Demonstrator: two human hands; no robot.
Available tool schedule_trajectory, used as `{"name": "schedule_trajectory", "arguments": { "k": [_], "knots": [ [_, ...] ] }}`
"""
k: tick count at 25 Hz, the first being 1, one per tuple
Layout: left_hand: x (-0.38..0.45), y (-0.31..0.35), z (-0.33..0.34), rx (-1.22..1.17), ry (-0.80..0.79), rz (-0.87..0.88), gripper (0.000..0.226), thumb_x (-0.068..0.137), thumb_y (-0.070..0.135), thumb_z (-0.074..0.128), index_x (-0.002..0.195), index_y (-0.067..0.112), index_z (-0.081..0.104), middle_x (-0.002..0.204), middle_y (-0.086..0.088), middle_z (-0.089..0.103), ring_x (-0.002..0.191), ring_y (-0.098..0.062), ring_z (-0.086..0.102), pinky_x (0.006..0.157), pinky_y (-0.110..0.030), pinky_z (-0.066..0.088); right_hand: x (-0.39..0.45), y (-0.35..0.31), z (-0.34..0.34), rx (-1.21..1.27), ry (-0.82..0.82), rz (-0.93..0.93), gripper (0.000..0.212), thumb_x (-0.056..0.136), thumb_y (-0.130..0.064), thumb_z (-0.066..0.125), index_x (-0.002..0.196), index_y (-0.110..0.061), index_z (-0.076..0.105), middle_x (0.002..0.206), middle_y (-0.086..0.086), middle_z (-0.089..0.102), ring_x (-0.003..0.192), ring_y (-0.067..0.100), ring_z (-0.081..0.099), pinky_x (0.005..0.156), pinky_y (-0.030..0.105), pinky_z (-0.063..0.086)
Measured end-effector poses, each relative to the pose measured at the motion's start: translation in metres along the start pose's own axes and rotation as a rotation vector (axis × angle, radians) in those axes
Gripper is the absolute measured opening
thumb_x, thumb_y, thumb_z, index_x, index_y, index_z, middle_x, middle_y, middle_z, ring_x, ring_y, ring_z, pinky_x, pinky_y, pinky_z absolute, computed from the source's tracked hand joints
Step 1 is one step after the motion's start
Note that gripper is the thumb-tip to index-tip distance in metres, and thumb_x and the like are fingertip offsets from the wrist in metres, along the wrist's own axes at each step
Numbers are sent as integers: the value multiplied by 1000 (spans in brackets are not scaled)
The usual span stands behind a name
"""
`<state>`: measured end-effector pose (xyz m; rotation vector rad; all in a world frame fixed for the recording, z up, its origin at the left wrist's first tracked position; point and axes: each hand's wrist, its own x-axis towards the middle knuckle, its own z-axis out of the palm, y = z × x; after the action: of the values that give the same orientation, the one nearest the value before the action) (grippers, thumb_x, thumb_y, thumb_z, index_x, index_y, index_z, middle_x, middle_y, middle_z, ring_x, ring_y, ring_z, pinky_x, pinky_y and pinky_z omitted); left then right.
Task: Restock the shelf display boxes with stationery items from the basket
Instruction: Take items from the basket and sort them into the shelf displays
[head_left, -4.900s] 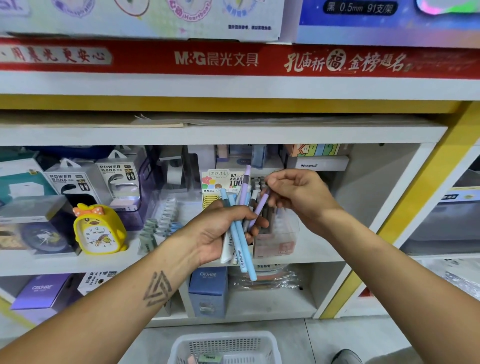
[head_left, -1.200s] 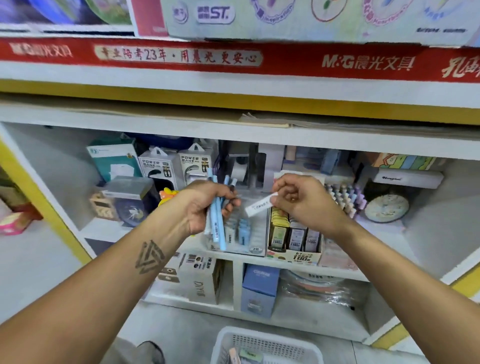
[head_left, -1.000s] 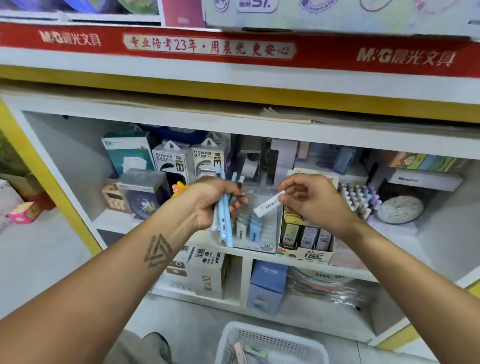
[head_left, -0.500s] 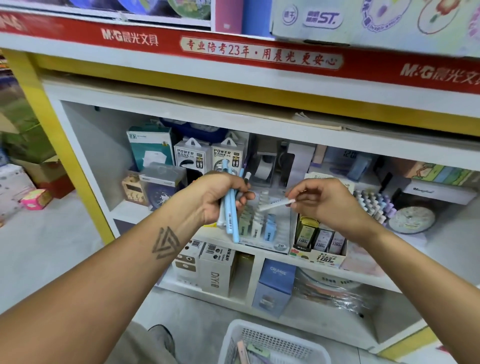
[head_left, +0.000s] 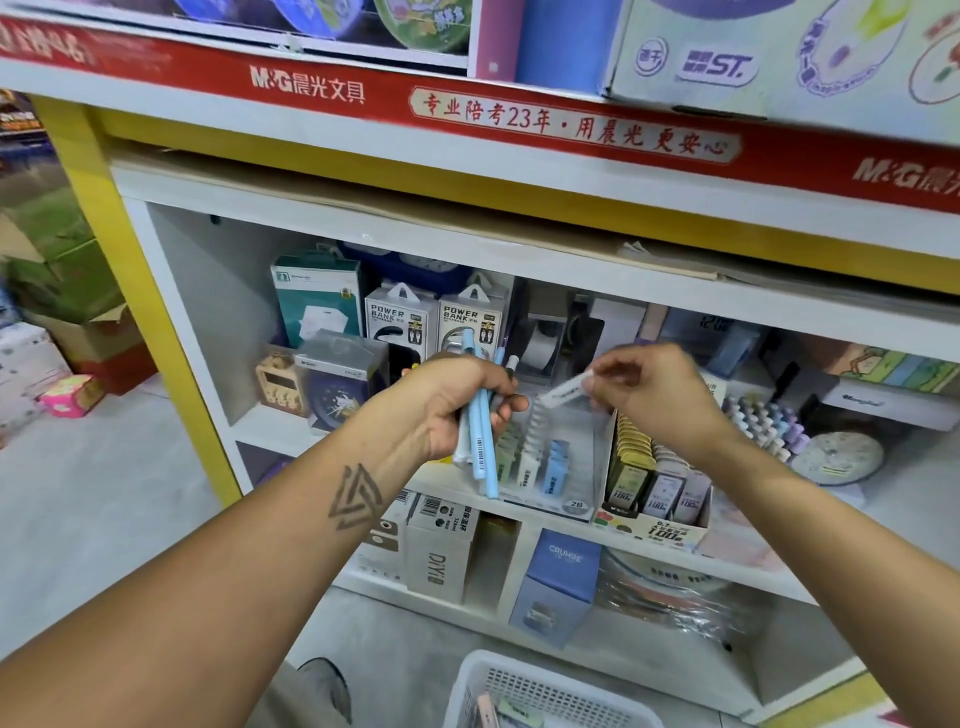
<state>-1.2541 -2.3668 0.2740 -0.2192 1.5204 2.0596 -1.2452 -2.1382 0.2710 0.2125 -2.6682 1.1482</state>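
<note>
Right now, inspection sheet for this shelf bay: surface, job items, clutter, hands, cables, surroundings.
Surface: white shelf, stocked.
Job's things: blue pens bundled in left hand; white pen in right; clear display box below it; basket on the floor.
Clutter: power banks, lead box, clock.
Grippers: left hand grips the bundle; right hand pinches the white pen.
Cables: nothing seen.
Surroundings: red banner, cartons at left.

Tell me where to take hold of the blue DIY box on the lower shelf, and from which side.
Grip the DIY box by its two tall side faces, coming straight in from the front. It stands upright with a narrow face outward; there is a gap on its right, but another box sits close on its left.
</note>
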Motion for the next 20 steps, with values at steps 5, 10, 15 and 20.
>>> {"name": "schedule_trajectory", "arguments": {
  "k": [5, 10, 15, 20],
  "knots": [
    [5, 3, 2, 4, 2, -4, 13, 91, -6, 49, 85, 2, 57, 67, -16, 64, 51, -15, 50, 37, -19, 43, 49, 2, 27, -609, 103, -189, 11, 95, -6, 59, 106, -5, 61, 91, 17, 69, 79, 34, 67, 70, 38, 57],
    [11, 7, 1, 8, -4, 9, 14, 92, -5, 49, 83, 3, 57, 66, -16, 63, 47, -14, 51, 38, -19, 42, 71, 12, 60, -682, -98, -85, 17, 90, 3, 50, 99, -10, 57, 90, 11, 65, 77, 29, 63, 71, 35, 55],
    [13, 9, -7, -6, 10, 0, 10, 90, -6, 49, 87, 2, 55, 64, -18, 65, 49, -16, 49, 39, -18, 42, 76, 28, 71, -727, -130, -91, 17, 89, 5, 53, 95, -9, 60, 87, 12, 65, 75, 29, 63, 68, 34, 53],
    [15, 8, -7, -7, -10, -16, 12, 90, -6, 49, 86, 2, 57, 66, -18, 65, 46, -15, 51, 39, -19, 43, 79, 30, 69, -721, -198, -43, 20, 87, 6, 56, 92, -12, 64, 92, 11, 67, 80, 27, 64, 73, 33, 54]
  ]
}}
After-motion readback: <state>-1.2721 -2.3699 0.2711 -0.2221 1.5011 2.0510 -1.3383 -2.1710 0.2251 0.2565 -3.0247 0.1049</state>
